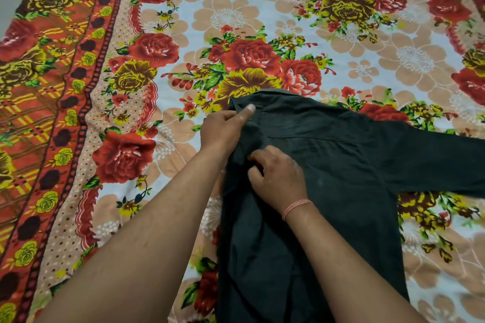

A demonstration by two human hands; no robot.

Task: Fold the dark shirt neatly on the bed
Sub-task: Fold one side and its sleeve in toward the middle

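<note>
My left grip (225,127) reaches forward, pinching the shirt (341,165) at its collar edge, thumb on top. My right grip (279,178), fingers curled, pinches fabric just below. The shirt lies on the bed (183,34).

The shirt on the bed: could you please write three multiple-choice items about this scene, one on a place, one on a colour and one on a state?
1. Where does the left hand grip the shirt?
A) hem
B) collar
C) cuff

2. What colour is the band on the right wrist?
A) blue
B) green
C) pink

3. How does the sleeve on the right lie?
A) spread out sideways
B) folded over the body
C) rolled up

Answers:
1 B, its thumb lies right beside the collar.
2 C, a pink thread circles the wrist.
3 A, it stretches flat across the sheet toward the right edge.
</note>
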